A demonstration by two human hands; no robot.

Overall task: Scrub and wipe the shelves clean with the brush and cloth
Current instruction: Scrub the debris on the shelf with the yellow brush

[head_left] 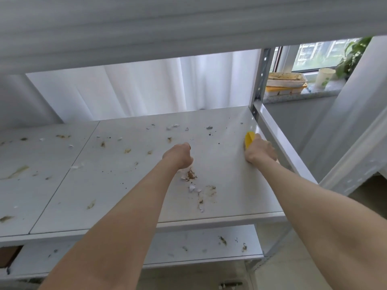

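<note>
A white shelf board [129, 185] stretches in front of me, littered with brown crumbs, stains and white paper scraps [193, 181]. My right hand [260, 151] grips a yellow brush [249, 139] pressed on the board near its right edge, next to the metal side rail. My left hand [180, 156] rests as a closed fist on the board's middle, and nothing shows in it. No cloth is in view. A lower shelf [205, 245] below also carries crumbs.
The upper shelf [146, 28] hangs close overhead. A perforated metal upright [260, 76] stands at the back right corner. Behind it a windowsill holds a dirty tray [287, 79], a white cup [324, 77] and a plant [354, 55]. A white curtain hangs behind the shelving.
</note>
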